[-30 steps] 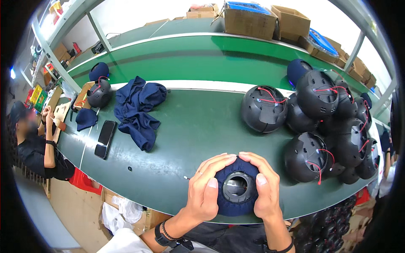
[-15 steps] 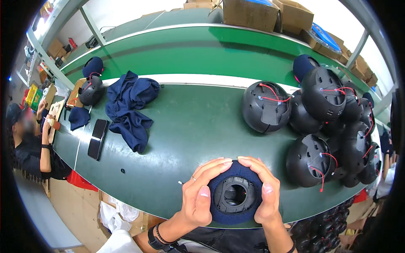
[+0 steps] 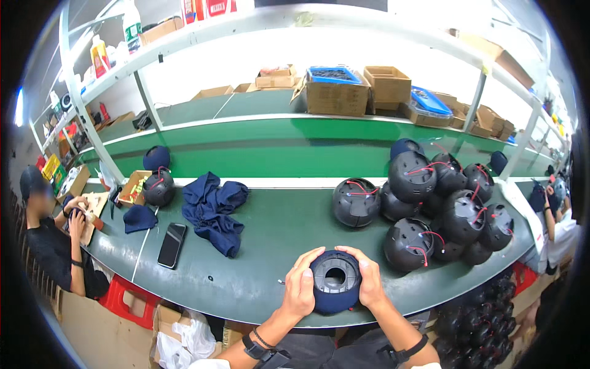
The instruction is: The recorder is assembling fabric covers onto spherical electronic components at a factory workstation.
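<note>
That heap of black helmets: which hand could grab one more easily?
Probably the right hand. The helmet heap lies on its side of the green table; the left hand, also on the blue-covered helmet, sits farther off.

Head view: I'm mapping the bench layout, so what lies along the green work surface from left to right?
Small navy cloth piece → black phone → heap of navy fabric → left hand → navy-covered round shell → right hand → pile of black shells with red wires.

Head view (fisheye), looking down, bench [image 3: 270, 234] close.
</note>
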Available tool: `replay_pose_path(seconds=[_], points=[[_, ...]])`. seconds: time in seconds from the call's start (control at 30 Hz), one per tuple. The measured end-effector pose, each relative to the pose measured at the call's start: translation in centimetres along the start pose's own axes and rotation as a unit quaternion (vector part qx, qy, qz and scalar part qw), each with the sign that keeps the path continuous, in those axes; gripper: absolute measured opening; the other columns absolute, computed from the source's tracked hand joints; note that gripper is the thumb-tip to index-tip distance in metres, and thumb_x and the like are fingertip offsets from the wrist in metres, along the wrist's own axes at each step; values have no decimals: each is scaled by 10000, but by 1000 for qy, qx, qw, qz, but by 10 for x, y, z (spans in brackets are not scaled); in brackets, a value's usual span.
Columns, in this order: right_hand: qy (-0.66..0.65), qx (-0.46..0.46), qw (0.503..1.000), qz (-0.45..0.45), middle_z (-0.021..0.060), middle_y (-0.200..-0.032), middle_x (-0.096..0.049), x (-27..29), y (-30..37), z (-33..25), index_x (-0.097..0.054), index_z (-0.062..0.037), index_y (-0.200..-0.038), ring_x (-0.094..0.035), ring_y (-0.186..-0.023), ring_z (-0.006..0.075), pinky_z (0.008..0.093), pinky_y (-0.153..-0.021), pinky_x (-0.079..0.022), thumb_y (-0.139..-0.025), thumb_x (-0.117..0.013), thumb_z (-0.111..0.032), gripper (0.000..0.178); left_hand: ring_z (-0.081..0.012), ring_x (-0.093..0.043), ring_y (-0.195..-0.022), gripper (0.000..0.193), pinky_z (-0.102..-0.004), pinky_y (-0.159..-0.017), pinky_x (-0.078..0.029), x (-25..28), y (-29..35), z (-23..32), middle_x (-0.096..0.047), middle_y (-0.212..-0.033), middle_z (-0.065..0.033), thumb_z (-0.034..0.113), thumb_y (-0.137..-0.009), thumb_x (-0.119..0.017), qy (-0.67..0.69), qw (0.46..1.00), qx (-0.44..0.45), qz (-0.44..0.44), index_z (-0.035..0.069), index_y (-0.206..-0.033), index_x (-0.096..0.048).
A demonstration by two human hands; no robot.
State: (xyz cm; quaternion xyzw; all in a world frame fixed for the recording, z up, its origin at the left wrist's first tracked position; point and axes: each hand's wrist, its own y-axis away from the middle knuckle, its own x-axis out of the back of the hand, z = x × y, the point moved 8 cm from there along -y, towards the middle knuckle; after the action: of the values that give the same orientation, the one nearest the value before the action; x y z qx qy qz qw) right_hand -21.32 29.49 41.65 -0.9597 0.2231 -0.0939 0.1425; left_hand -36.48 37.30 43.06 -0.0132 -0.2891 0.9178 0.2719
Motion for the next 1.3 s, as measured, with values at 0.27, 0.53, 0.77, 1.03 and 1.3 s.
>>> replay_pose_path(seconds=[0.27,0.53,0.77,1.03,1.3], points=[[104,144,980,-92,242,-1452,-532,0,8,-27,-469,28,-1479,-527,-1365,377,443,-1160,-397,-567,-958,-408,1123,-420,-589,-1275,497,-451,-1106,-436,3,7,1,-616,-1342,-283,240,-1043,-371,-19,999,-35,-3,-96,-1351,-571],[148,139,971,-129,279,-1494,-463,4,12,-15,-384,67,-1502,-476,-1396,419,468,-1177,-382,-517,-998,-420,1259,-439,-556,-1312,584,-462,-1128,-418,-3,6,-10,-560,-1405,-299,293,-1005,-379,-52,996,-36,-63,-116,-1402,-508],[150,126,969,-148,278,-1524,-420,4,12,-18,-336,51,-1529,-437,-1429,418,471,-1198,-363,-524,-1005,-452,1308,-403,-549,-1328,606,-445,-1140,-403,-4,-1,-6,-568,-1408,-278,335,-1024,-350,-55,994,-18,-89,-104,-1409,-510],[49,80,986,-136,245,-1549,-412,7,10,-14,-365,6,-1530,-435,-1444,380,445,-1203,-335,-672,-920,-482,1133,-375,-522,-1362,489,-428,-1166,-376,-6,-3,-8,-537,-1448,-256,97,-988,-423,-3,992,56,-111,-61,-1443,-505],[65,18,998,5,240,-1432,-559,2,12,-21,-522,60,-1405,-532,-1365,354,387,-1152,-382,-989,-458,-74,442,-386,-540,-1334,482,-426,-1159,-386,-8,-6,-2,-554,-1424,-258,55,-959,-414,-18,994,36,-105,-64,-1412,-533]])
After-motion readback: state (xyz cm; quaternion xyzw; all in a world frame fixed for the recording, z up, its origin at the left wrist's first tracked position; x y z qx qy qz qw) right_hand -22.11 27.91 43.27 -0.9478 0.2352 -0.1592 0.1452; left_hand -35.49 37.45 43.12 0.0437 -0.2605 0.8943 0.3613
